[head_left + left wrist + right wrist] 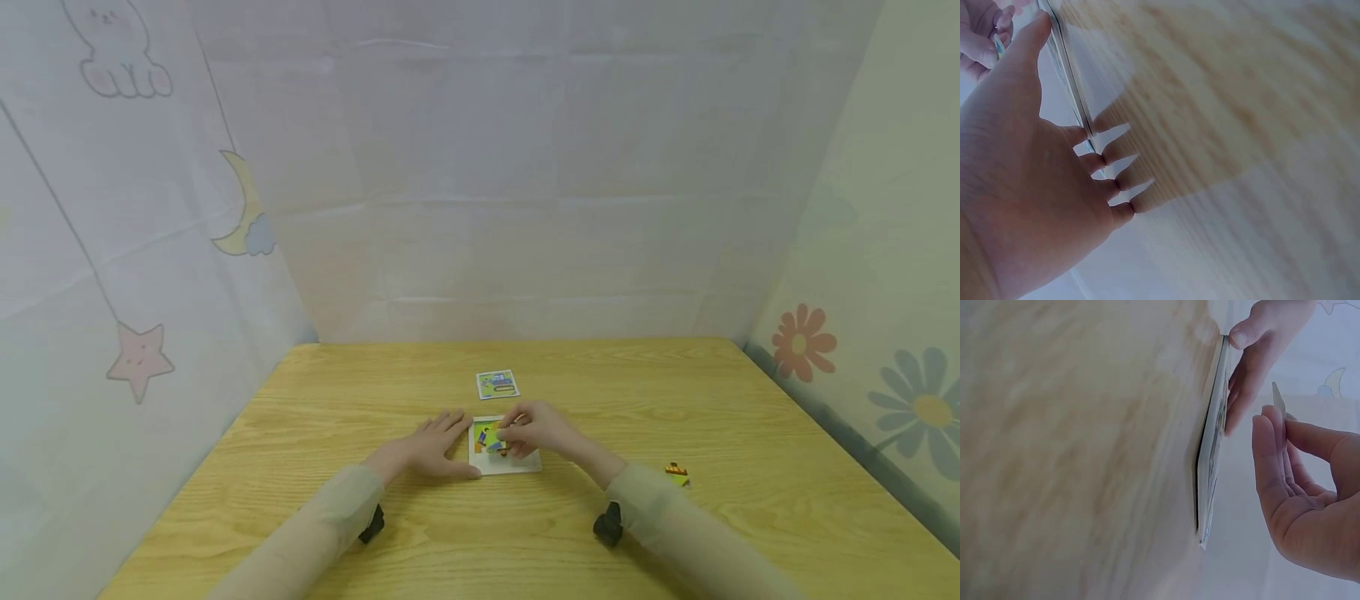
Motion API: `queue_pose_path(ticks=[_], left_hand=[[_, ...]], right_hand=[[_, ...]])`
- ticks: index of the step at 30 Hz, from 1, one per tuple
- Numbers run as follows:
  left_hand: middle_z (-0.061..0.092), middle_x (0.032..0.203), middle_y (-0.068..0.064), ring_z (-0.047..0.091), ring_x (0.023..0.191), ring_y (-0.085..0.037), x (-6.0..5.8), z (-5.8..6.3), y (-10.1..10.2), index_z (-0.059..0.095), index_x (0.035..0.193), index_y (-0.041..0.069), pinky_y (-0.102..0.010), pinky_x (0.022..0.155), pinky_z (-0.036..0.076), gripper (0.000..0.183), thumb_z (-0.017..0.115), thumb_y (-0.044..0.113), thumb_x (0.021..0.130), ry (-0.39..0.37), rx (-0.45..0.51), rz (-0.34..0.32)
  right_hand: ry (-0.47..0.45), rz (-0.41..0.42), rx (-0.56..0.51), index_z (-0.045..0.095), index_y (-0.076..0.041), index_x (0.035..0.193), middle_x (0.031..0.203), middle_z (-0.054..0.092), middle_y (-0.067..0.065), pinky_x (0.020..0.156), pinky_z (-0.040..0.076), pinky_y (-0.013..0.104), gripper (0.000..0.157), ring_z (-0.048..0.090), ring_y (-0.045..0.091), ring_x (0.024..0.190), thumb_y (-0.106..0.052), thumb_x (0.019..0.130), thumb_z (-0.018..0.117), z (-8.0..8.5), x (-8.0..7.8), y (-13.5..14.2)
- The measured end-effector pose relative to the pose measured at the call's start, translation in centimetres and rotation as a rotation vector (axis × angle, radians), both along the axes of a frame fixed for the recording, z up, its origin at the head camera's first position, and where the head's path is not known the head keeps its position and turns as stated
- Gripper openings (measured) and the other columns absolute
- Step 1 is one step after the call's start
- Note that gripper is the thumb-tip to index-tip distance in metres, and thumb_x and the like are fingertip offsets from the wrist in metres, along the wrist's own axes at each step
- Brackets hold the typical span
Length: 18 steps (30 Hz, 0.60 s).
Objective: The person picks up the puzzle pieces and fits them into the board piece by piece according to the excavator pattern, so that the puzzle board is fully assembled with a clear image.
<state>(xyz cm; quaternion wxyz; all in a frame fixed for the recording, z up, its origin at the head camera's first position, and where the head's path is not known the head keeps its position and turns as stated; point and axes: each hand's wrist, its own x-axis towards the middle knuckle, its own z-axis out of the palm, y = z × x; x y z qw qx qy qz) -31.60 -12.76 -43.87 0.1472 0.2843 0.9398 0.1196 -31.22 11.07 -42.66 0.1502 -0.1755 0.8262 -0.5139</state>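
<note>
A flat puzzle board (528,463) with a white border lies in front of me, with colourful green, orange and blue pieces in its upper left part. My left hand (435,450) rests on the table at the board's left side, fingers spread and thumb tip at its near left corner. Over the board, my right hand (536,429) pinches a thin puzzle piece (1279,400) between thumb and fingers. In the right wrist view the piece stands edge-on, raised off the board. The right hand hides part of the board in the head view.
Beyond the board lies a square picture card (498,384) showing a blue and purple vehicle. Near my right sleeve, a loose puzzle piece (677,474) in green and orange lies on the wooden table (360,392). Printed cloth walls stand behind and beside the table.
</note>
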Motion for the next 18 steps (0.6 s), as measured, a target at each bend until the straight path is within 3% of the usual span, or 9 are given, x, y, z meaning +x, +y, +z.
queue_pose_path(ticks=[18], left_hand=[[0.010, 0.157, -0.016, 0.006, 0.144, -0.040, 0.1, 0.1, -0.2, 0.015, 0.151, 0.009, -0.058, 0.114, 0.013, 0.099, 0.059, 0.063, 0.081, 0.008, 0.003, -0.046]], right_hand=[[-0.034, 0.067, 0.112, 0.062, -0.003, 0.095, 0.073, 0.068, 0.007, 0.058, 0.058, 0.029, 0.019, 0.066, 0.014, 0.061, -0.018, 0.085, 0.069, -0.7, 0.0, -1.9]])
